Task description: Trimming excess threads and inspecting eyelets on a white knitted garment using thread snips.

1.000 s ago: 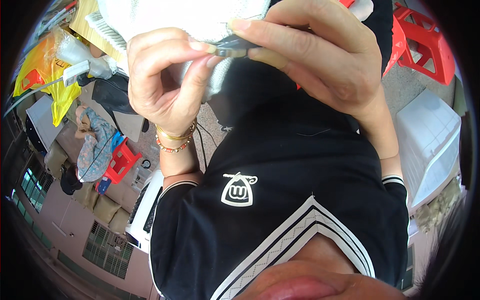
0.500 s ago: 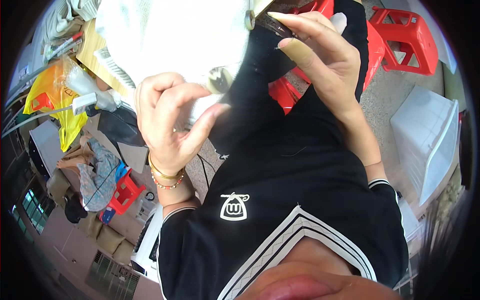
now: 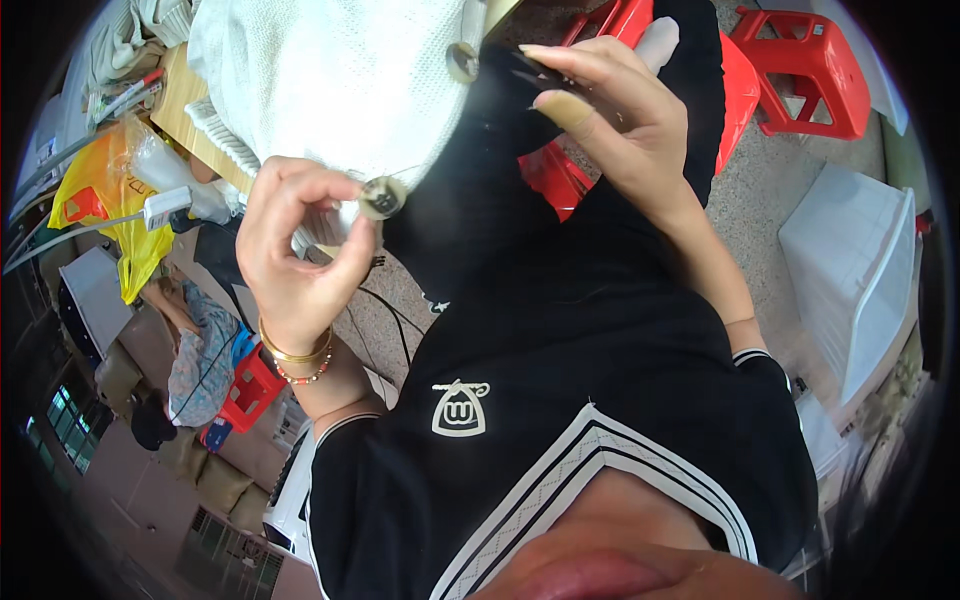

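Note:
A white knitted garment [image 3: 330,90] hangs over my lap, with round pale buttons sewn on it. My left hand [image 3: 295,250] pinches one button [image 3: 381,197] at the garment's lower edge between thumb and forefinger. Gold and beaded bracelets circle that wrist. My right hand [image 3: 625,125] is raised to the upper right, apart from the garment, with its fingers closed on a small dark tool [image 3: 540,78]. A second button [image 3: 462,62] shows just left of that tool. I wear a black top with white stripes.
Red plastic stools [image 3: 800,70] stand on the speckled floor at the upper right, beside a white ribbed crate [image 3: 850,270]. A wooden table [image 3: 190,115] with a yellow bag [image 3: 120,215] and cables is at the left. A person sits on a red stool [image 3: 245,390] at the lower left.
My hands were together at the top on the dark tool. They have separated: the right hand carried the tool up and to the right, and the left hand dropped and pinched a button.

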`<state>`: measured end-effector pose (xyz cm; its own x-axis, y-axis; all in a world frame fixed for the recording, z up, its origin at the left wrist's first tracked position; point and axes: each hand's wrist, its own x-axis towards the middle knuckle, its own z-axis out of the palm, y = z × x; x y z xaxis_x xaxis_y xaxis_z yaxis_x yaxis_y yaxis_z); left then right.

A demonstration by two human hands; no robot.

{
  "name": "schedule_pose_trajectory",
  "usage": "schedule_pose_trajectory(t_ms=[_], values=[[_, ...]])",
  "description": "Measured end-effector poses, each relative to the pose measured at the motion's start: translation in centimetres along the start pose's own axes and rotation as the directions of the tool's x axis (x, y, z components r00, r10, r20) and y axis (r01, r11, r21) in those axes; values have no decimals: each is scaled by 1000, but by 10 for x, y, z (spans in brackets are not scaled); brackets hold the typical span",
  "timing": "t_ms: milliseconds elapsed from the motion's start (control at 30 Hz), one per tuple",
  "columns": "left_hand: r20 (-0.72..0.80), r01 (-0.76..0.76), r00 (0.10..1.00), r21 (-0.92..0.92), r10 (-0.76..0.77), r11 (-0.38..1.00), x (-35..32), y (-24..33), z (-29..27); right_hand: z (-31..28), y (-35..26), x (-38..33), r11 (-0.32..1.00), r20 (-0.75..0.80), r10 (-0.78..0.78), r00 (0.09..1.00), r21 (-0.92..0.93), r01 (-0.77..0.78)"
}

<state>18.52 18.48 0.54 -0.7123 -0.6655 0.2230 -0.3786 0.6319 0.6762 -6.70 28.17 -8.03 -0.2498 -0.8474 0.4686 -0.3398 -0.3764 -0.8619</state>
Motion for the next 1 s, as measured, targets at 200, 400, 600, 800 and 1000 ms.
schedule_pose_trajectory(t_ms=[200,400,600,800,1000], values=[[-12,163,987,15,-163,987,-27,-21,-18,16,1,-1,994,46,-93,995,67,89],[-33,198,980,-1,-198,980,-33,-32,-13,22,-17,8,972,147,-227,963,-27,234],[-43,228,972,-74,-231,971,-34,-36,-8,24,-35,20,987,145,-142,979,-54,151],[-46,225,972,-103,-230,969,-33,-35,-7,24,-22,10,965,186,-231,955,-77,249],[-48,207,976,-104,-212,973,-34,-38,-7,23,-20,9,968,186,-217,958,-88,236]])
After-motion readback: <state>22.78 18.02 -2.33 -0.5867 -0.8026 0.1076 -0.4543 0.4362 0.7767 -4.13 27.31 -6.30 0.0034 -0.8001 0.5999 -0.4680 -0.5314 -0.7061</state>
